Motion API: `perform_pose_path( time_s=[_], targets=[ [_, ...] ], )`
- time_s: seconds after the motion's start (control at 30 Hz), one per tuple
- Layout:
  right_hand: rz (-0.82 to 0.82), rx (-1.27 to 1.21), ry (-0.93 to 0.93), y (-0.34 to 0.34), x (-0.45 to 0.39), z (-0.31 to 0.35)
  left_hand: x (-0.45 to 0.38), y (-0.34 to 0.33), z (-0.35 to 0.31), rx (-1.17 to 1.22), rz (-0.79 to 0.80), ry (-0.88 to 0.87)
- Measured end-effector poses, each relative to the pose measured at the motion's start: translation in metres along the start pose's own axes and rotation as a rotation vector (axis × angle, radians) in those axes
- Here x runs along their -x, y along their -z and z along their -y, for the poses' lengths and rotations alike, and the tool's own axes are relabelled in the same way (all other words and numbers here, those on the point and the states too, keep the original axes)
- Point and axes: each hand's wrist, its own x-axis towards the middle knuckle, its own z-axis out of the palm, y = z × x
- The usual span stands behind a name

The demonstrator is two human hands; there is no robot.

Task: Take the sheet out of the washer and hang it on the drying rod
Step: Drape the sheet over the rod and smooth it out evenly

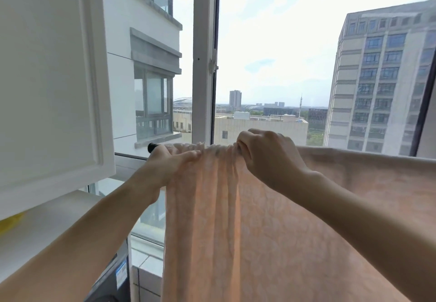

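A thin peach sheet (236, 226) hangs draped over the drying rod, bunched into folds at its top edge and spread wide to the right. Only the rod's black end cap (152, 147) shows, just left of the cloth. My left hand (171, 162) lies on the sheet's left end over the rod, fingers stretched out flat toward the right. My right hand (266, 153) grips the gathered folds at the rod, fingers curled into the fabric. The washer (113, 275) stands dark at the lower left, mostly cut off.
A white cabinet door (52, 77) stands open close on the left, above a white shelf with something yellow (10, 222). Behind the rod is a window frame (204, 66) with buildings and sky beyond. A tiled sill runs below.
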Motion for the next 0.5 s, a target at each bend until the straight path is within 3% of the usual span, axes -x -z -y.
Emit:
perform_pose_path(
  time_s=[0.23, 0.33, 0.5],
  targets=[
    [0.003, 0.011, -0.014, -0.004, -0.003, 0.008, 0.005, -0.006, -0.002, -0.420, -0.058, -0.198],
    [0.009, 0.011, -0.008, -0.006, -0.005, 0.012, 0.004, -0.013, 0.002, -0.368, -0.067, -0.198],
    [0.015, -0.007, 0.012, -0.009, -0.008, 0.016, 0.013, -0.020, 0.001, -0.038, 0.053, -0.064]
  ],
)
